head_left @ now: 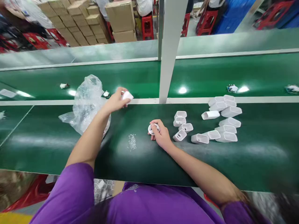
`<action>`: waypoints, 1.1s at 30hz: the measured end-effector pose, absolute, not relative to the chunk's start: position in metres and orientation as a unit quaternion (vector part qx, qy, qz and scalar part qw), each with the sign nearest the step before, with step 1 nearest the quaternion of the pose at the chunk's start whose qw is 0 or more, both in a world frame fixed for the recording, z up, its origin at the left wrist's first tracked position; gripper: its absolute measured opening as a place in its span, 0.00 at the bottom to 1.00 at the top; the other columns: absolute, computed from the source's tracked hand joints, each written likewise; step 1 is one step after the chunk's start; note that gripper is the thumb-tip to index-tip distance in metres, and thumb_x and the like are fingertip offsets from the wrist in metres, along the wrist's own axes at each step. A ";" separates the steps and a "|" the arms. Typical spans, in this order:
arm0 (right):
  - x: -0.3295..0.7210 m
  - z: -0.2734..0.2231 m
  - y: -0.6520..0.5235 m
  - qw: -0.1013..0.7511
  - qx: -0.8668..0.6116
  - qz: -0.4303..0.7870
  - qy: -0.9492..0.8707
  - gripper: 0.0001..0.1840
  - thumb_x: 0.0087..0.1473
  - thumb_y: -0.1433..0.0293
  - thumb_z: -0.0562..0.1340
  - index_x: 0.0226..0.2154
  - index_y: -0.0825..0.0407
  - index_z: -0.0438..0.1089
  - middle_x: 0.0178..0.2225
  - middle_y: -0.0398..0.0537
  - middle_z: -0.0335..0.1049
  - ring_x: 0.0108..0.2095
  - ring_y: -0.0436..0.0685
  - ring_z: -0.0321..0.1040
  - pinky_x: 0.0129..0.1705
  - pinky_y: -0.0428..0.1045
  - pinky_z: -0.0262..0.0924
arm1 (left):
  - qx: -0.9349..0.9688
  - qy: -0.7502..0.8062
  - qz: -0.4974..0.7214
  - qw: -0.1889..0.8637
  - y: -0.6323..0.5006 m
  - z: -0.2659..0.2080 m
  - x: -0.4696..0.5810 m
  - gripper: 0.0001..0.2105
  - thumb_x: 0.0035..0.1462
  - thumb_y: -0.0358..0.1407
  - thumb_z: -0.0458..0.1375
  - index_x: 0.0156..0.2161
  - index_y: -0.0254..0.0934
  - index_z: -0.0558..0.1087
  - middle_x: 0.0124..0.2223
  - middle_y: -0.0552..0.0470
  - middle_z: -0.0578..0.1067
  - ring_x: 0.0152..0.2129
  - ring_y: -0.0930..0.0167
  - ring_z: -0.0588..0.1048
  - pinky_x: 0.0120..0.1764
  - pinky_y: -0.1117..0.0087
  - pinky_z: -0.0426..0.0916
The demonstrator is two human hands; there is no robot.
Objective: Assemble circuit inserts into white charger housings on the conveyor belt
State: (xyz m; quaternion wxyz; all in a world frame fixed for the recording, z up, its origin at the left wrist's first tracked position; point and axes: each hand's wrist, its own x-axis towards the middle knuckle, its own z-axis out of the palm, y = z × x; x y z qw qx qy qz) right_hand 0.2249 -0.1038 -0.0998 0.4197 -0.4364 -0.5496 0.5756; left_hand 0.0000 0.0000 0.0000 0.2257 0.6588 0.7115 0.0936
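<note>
My left hand (117, 101) is closed round a white plastic housing (128, 95) at the edge of the green belt. My right hand (161, 136), closed too, grips a small white ring-shaped piece (149, 128) above the dark green worktop; its exact kind is unclear. Just right of that hand stand several open white plastic housings (180, 121), some with slots showing inside. A larger group of similar housings (230, 122) lies further right. Between my forearms is a small scatter of tiny whitish bits (132, 142).
A clear plastic bag (87, 102) lies by my left forearm, across the metal rail. Small circuit parts (232, 88) sit on the green belt (205, 74) beyond the rail. An upright post (169, 49) rises ahead. Cardboard boxes (121, 18) and red stools (147, 27) stand behind.
</note>
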 end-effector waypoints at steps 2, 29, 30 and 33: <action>0.227 -0.099 -0.104 0.418 -0.435 0.570 -0.557 0.16 0.60 0.54 0.53 0.40 0.49 0.63 0.22 0.36 0.68 0.17 0.47 0.63 0.21 0.42 0.58 | 0.670 0.722 0.060 0.165 0.033 0.003 0.001 0.28 0.58 0.37 0.59 0.63 0.33 0.64 0.52 0.41 0.78 0.43 0.61 0.80 0.48 0.64 0.72; 0.229 -0.102 -0.116 0.329 -0.316 0.491 -0.742 0.08 0.62 0.66 0.59 0.37 0.50 0.74 0.31 0.41 0.76 0.29 0.48 0.72 0.35 0.43 0.62 | 0.951 0.203 -0.069 0.222 0.017 -0.025 0.171 0.43 0.48 0.18 0.53 0.69 0.49 0.57 0.72 0.49 0.56 0.64 0.60 0.64 0.52 0.66 0.66; 0.229 -0.102 -0.115 0.341 -0.325 0.521 -0.712 0.08 0.61 0.65 0.59 0.36 0.50 0.73 0.30 0.41 0.75 0.28 0.49 0.73 0.35 0.43 0.63 | 0.952 0.196 -0.081 0.221 0.021 -0.027 0.176 0.39 0.50 0.19 0.53 0.67 0.46 0.60 0.69 0.47 0.62 0.62 0.61 0.67 0.52 0.67 0.66; 0.227 -0.099 -0.110 0.358 -0.349 0.597 -0.627 0.12 0.59 0.60 0.60 0.30 0.51 0.69 0.29 0.42 0.72 0.25 0.49 0.72 0.28 0.43 0.64 | 0.951 0.219 -0.053 0.214 0.027 -0.030 0.175 0.26 0.56 0.25 0.56 0.61 0.38 0.68 0.56 0.44 0.76 0.52 0.62 0.74 0.48 0.67 0.65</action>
